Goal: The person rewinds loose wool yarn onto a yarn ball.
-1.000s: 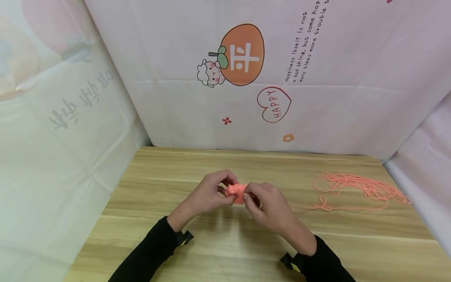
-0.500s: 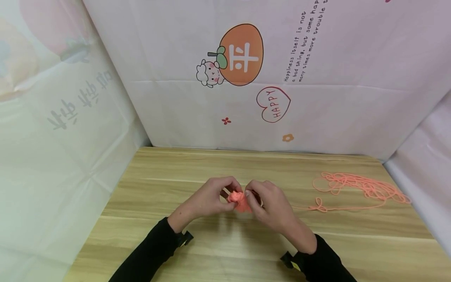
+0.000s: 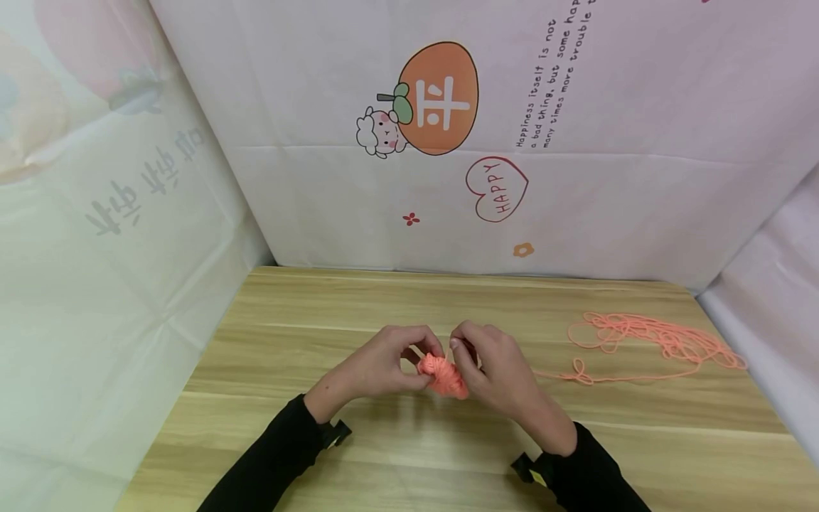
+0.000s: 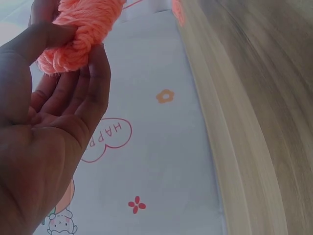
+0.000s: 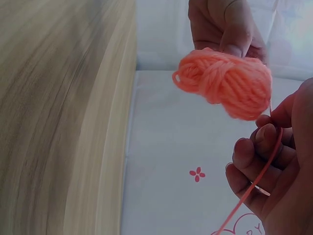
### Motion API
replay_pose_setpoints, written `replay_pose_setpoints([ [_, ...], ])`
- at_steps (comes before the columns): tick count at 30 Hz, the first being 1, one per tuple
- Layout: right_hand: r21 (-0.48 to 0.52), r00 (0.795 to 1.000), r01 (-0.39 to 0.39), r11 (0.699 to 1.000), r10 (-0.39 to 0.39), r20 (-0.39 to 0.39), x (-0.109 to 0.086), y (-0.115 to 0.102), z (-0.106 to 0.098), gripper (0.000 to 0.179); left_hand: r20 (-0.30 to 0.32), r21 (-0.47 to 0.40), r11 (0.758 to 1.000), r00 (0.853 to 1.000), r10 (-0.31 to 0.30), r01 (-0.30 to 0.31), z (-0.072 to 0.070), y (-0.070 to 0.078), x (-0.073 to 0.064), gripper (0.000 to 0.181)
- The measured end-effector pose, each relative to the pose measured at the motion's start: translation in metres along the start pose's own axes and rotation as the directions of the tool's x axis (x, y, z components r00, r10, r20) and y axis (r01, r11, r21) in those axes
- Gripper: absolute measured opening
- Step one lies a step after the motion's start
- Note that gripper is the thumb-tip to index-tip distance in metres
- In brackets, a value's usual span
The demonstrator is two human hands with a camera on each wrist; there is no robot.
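Right wrist view, left grip [image 5: 222, 24] holding yarn [image 5: 226, 84], right grip [image 5: 288, 171] pinching strand [image 5: 241, 201]

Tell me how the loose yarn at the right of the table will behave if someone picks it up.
The loose yarn looks likely to be floppy and light: it lies in thin, slack loops on the table. It may come up in a tangle, since many loops cross. Lifting it could tug the strand that runs from it toward the right hand.
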State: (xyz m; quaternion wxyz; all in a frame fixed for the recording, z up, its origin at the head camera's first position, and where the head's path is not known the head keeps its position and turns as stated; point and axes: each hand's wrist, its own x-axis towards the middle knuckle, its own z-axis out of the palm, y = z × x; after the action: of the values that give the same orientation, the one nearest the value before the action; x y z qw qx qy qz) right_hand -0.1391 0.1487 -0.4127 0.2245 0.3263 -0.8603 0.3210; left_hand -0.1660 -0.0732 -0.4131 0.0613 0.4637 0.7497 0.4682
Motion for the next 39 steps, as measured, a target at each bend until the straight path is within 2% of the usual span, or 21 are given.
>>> replay_pose_setpoints([
  [5,0.007,1.0,0.017,1.0,-0.017,-0.016,0.001,0.002,0.001,0.013,0.009,-0.033,0.999,0.999,0.041,-0.041,-0.004,0.019,0.001,0.028],
  [10,0.019,1.0,0.005,1.0,-0.005,-0.011,0.001,0.003,0.003,0.014,0.002,-0.069,0.996,0.998,0.057,-0.057,-0.006,0.025,0.001,0.028],
  [19,0.098,0.999,0.048,0.994,-0.046,-0.016,0.001,0.005,0.006,0.017,-0.01,-0.117,0.985,0.992,0.13,-0.13,-0.009,0.026,0.001,0.029],
  [27,0.116,0.999,0.01,0.993,-0.014,0.033,-0.001,0.008,0.006,0.015,-0.065,-0.169,0.966,0.98,0.189,-0.198,-0.01,0.026,0.0,0.03],
  [32,0.108,0.998,0.004,0.994,-0.01,0.056,-0.002,0.008,0.007,0.013,-0.103,-0.222,0.951,0.975,0.199,-0.218,-0.011,0.026,0.0,0.029],
  [39,0.097,0.998,-0.003,0.995,-0.004,0.069,-0.002,0.007,0.01,0.015,-0.136,-0.239,0.941,0.968,0.212,-0.24,-0.013,0.025,0.0,0.032],
])
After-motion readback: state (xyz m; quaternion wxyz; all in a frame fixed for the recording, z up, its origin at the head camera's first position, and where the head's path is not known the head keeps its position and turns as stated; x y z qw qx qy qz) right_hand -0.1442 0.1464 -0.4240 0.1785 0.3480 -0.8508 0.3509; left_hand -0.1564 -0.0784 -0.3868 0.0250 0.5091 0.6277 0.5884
